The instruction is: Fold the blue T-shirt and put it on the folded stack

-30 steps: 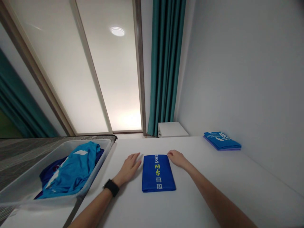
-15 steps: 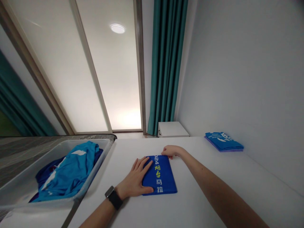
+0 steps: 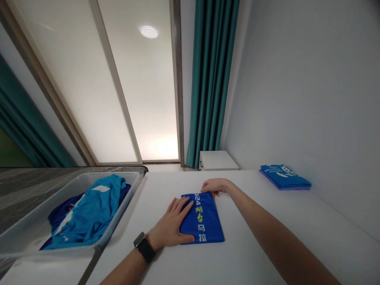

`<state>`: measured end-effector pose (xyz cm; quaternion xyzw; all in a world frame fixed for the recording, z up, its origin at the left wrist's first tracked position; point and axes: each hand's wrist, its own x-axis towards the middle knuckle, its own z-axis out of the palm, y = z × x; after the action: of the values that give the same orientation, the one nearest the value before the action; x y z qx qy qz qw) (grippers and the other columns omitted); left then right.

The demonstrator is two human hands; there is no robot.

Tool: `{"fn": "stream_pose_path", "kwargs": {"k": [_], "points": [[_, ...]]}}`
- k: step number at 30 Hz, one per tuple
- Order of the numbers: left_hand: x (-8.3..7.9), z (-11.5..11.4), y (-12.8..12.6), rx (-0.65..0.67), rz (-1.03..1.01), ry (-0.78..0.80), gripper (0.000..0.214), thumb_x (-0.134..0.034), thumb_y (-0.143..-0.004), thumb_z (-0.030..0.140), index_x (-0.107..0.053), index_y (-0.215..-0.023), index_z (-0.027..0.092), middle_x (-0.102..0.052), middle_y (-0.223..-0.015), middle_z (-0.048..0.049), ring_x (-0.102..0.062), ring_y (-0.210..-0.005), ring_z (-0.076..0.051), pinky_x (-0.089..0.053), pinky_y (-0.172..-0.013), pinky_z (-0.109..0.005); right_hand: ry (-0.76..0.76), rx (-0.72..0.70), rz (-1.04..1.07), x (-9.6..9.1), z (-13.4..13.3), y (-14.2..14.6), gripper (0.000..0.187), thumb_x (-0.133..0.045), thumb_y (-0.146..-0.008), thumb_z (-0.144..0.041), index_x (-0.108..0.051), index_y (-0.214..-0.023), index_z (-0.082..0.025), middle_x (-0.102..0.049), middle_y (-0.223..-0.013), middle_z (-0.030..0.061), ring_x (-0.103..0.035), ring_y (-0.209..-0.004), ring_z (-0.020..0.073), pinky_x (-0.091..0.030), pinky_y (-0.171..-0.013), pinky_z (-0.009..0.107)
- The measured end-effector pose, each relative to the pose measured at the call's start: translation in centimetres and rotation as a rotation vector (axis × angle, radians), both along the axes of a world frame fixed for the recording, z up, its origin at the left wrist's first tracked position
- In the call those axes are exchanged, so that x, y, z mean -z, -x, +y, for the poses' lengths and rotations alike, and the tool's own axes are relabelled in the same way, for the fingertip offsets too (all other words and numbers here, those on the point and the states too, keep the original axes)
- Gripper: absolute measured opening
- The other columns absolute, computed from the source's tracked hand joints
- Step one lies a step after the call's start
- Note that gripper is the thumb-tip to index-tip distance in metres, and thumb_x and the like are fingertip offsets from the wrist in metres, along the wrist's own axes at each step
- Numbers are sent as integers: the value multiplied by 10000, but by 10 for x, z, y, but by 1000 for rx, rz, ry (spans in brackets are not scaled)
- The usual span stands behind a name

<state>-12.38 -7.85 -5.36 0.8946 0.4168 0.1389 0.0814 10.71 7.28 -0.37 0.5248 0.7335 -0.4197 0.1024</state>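
A dark blue folded shirt [image 3: 208, 221] with white and yellow lettering lies flat on the white table [image 3: 142, 261]. My left hand [image 3: 173, 221], a black watch on its wrist, rests with spread fingers on the shirt's left side. At the far edge, my right hand [image 3: 215, 185] has its fingers closed on the cloth near the upper right corner; its fingertips are partly hidden. Farther right, by the wall, sits a stack of folded blue shirts [image 3: 285, 178] with white print on top.
To the left stands a translucent plastic bin [image 3: 133, 186] holding crumpled blue garments [image 3: 92, 213]. Beyond the table's far edge is a small white cabinet [image 3: 218, 160]. A wall [image 3: 311, 99] runs along the right; green curtains [image 3: 210, 79] hang behind.
The whole view has shifted slightly. Both hands keep nearly the same places on the folded shirt, and the right fingers have moved a little at its far corner.
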Motion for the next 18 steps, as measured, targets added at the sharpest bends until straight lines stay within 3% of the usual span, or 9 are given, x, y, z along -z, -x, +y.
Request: {"fn": "stream_pose_path", "kwargs": {"k": [10, 18], "points": [[-1, 0, 0, -10, 6, 64, 1036, -540, -768, 761, -103, -1559, 254, -228, -1582, -133, -214, -1445, -358, -113, -1184, -591, 86, -101, -42, -5, 0, 10, 501, -677, -751, -621, -672, -852, -130, -694, -763, 61, -631, -593, 138, -428, -455, 189], [1, 0, 1, 16, -105, 94, 1033, -612, -744, 724, -151, -1552, 275, -244, -1573, -129, -233, -1429, -389, -109, -1171, -619, 119, -158, -39, 1, 5, 22, 422, -763, -666, -497, -683, -874, -138, -684, -753, 30, -613, -607, 144, -489, -514, 231]]}}
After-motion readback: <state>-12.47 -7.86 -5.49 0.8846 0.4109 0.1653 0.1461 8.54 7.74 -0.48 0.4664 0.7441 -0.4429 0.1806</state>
